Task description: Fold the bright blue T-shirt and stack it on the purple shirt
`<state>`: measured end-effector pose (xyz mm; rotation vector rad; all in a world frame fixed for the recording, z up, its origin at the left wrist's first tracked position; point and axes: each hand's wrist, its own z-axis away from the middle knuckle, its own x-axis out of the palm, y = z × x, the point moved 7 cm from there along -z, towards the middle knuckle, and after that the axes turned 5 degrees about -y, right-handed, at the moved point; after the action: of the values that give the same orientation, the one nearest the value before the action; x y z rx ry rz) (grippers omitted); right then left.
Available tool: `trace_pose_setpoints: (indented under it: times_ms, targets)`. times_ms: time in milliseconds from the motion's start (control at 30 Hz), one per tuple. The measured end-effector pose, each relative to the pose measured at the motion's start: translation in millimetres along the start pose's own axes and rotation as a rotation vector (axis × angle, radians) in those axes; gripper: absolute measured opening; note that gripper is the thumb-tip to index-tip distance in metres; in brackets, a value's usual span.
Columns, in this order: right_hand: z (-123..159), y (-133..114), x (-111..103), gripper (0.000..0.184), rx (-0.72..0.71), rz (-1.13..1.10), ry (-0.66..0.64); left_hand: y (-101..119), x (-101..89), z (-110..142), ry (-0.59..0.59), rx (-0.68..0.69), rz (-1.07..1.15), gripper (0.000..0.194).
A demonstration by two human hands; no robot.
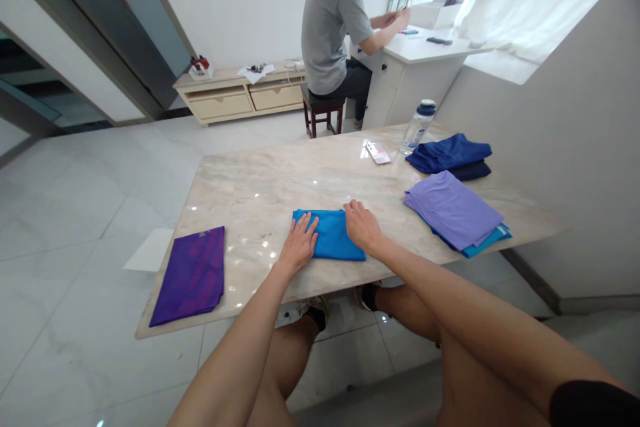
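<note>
A folded bright blue garment (334,235) lies flat on the marble-look table (250,180), right in front of me. My left hand (300,240) rests on its left part, fingers stretched out and spread. At its right edge is my right hand (362,225), with curled fingers over the cloth's upper right corner; whether they pinch the fabric is partly hidden. To the left lies a folded purple garment (193,277). On the right, a folded lavender garment (453,210) sits on top of blue cloth (493,240).
Dark blue folded clothes (450,153) lie at the far right, beside a clear water bottle (419,125) and a phone (377,152). Beyond the table a person in a grey shirt (333,20) sits on a stool at a white desk (425,47). A low cabinet (225,103) stands by the wall.
</note>
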<state>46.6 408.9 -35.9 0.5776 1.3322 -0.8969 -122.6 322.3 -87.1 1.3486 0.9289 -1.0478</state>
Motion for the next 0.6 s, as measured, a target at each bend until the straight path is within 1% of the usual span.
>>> trace_pose_setpoints:
  times_ms: [67,100,133,167,200,267,367,400,467,533,600]
  targets:
    - [7.8,-25.0,19.3,0.052,-0.231,-0.013,0.037,-3.6,4.6,-7.3,-0.004,-0.002,-0.001,0.06]
    - [10.8,-31.6,31.5,0.057,-0.301,-0.026,0.02,-5.5,5.8,-10.2,-0.006,-0.009,-0.001,0.06]
    - [12.2,-32.9,43.2,0.062,-0.327,-0.039,-0.006,-7.5,6.8,-12.4,-0.01,-0.022,0.003,0.06]
    - [12.0,-29.6,53.2,0.066,-0.319,-0.05,-0.035,-9.6,7.6,-14.1,-0.018,-0.04,0.011,0.06]
    - [10.4,-22.7,60.4,0.07,-0.287,-0.06,-0.057,-11.7,8.3,-15.1,-0.028,-0.063,0.021,0.061]
    - [5.6,-4.0,66.2,0.077,-0.196,-0.072,-0.084,-15.2,8.4,-15.3,-0.046,-0.112,0.037,0.063]
    - [-1.2,20.5,60.9,0.082,-0.059,-0.073,-0.123,-21.0,2.9,-11.7,-0.062,-0.19,0.061,0.065]
    - [-2.7,26.2,57.9,0.082,-0.012,-0.077,-0.141,-24.9,-0.9,-9.7,-0.057,-0.23,0.103,0.064]
    - [-5.1,34.5,50.8,0.08,0.08,-0.125,-0.166,-37.0,-11.4,-5.0,-0.024,-0.335,0.234,0.06]
    - [-7.7,43.0,41.2,0.072,0.178,-0.244,-0.14,-51.7,-23.8,-0.4,0.024,-0.446,0.354,0.053]
    - [-11.2,53.6,31.9,0.065,0.265,-0.367,-0.1,-64.8,-34.1,2.4,0.049,-0.544,0.421,0.047]
